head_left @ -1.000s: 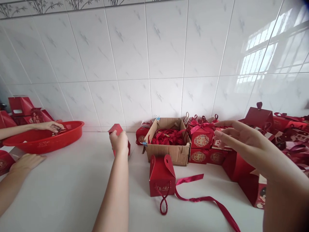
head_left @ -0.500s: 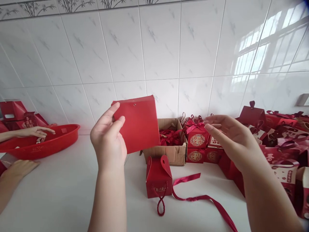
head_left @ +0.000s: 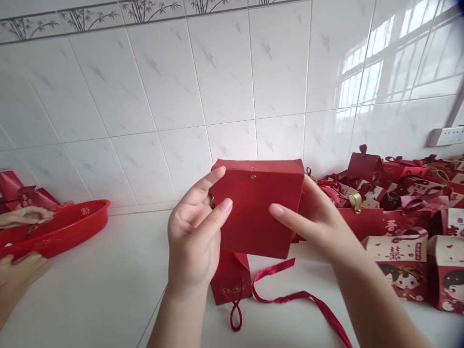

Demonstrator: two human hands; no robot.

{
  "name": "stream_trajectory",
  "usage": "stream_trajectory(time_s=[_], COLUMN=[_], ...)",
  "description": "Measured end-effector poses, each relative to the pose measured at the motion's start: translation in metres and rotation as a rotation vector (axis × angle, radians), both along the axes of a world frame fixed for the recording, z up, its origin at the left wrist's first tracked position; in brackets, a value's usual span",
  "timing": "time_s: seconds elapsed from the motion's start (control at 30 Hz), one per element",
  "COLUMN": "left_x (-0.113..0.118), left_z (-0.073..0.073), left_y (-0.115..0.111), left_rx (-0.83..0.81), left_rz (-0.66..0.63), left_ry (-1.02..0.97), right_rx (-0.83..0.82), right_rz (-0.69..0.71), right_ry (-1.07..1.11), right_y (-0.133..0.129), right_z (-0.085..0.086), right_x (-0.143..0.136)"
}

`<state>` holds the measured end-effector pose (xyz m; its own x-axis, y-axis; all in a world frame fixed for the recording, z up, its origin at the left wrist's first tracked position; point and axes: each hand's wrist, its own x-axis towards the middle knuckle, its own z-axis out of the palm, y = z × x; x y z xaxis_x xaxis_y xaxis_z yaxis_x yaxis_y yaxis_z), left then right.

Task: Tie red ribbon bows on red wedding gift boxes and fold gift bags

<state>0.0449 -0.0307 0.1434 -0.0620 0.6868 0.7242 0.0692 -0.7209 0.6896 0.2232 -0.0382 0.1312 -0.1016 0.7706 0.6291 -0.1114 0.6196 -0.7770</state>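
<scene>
A plain red gift box (head_left: 253, 212) with two small holes near its top edge is held up in front of me. My left hand (head_left: 197, 217) grips its left side, thumb on the front face. On the right side, my right hand (head_left: 315, 217) holds it too, thumb on the front and fingers hidden behind. Below, partly covered by the held box, a small dark red box (head_left: 232, 285) with a twisted cord loop (head_left: 236, 316) stands on the white counter (head_left: 119, 285). A loose red ribbon (head_left: 286, 297) lies curled to its right.
Many decorated red gift boxes (head_left: 398, 261) crowd the right side. At the left, another person's hands (head_left: 25, 270) are at a red plastic basin (head_left: 79, 227), with more red boxes (head_left: 27, 193) behind. A tiled wall (head_left: 232, 77) closes off the back; a socket (head_left: 445, 137) is at right.
My right hand has moved left and taken hold of the box's right side. The box has moved right in view and now faces me more squarely, hiding the cardboard carton.
</scene>
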Motion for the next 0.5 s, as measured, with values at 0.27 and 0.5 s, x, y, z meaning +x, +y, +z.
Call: stream_trajectory(time_s=[0.27, 0.5], left_x=[0.020, 0.010], left_z=[0.006, -0.059], left_y=[-0.032, -0.007], left_rx=[0.142, 0.137], left_rz=[0.335, 0.478], left_ry=[0.148, 1.108], right_rx=[-0.076, 0.056], right_rz=[-0.132, -0.596], right_ry=[0.175, 0.478], right_y=[-0.002, -0.012], right_z=[0.012, 0.019], right_x=[0.026, 0.081])
